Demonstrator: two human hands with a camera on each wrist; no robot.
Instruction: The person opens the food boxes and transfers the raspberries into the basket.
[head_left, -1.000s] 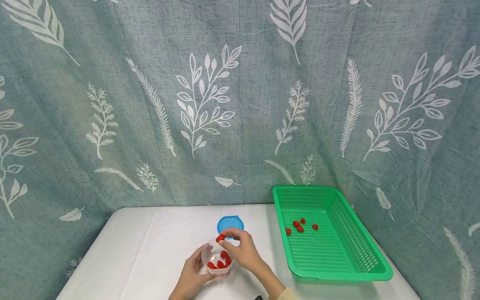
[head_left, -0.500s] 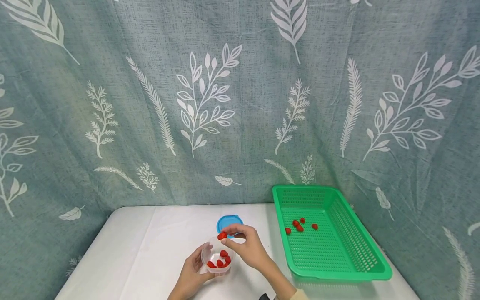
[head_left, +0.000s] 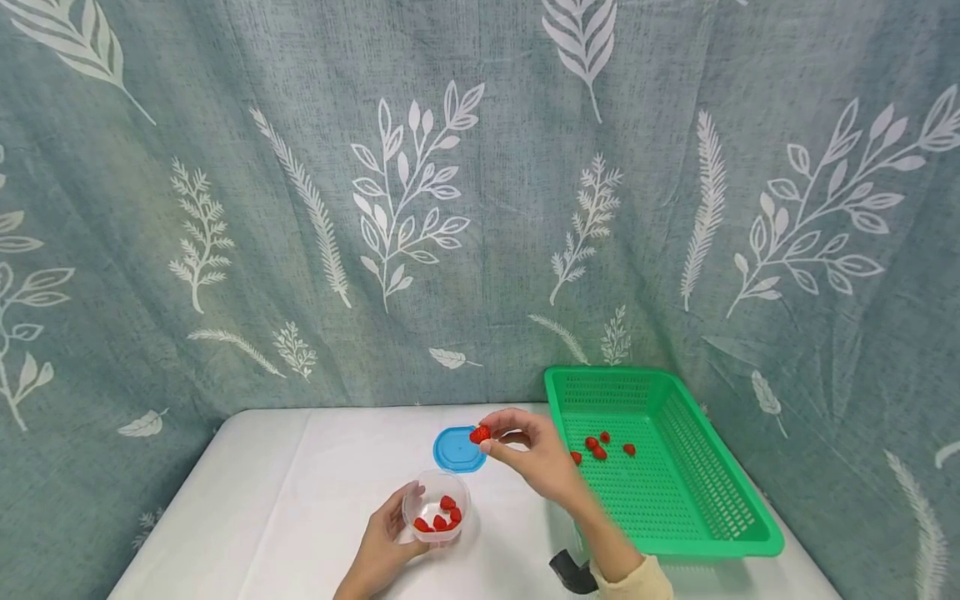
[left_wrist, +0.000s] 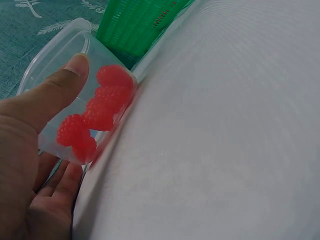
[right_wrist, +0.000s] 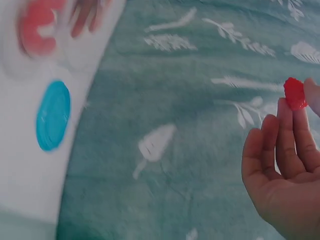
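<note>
The left hand [head_left: 384, 542] has its thumb on one side of a clear plastic container [head_left: 432, 492] and its fingers on the other, spread as wide as the wall between them; whether the base rests on the counter [head_left: 300, 508] is hard to tell. Red raspberries [head_left: 440, 523] gather inside along the near side, well below the rim. The right hand [head_left: 540, 458] pinches a single raspberry [head_left: 480, 435] between thumb and fingertips, leaving only the berry's width in the grip, with the other fingers loosely bent. That berry is outside the container, past its far right rim, and overlaps the right edge of a blue lid [head_left: 456, 452] in the head view. The lid lies flat just beyond the container, with a strip of white cloth between it and the back edge of the counter, where the patterned curtain [head_left: 300, 200] hangs. A wider strip separates the container from the left wall of the green basket [head_left: 675, 492]; the right forearm crosses part of that wall. The basket reaches the counter's right edge, and its loose raspberries [head_left: 599, 453] sit toward the far left, with perforated floor stretching nearer and to the right.
</note>
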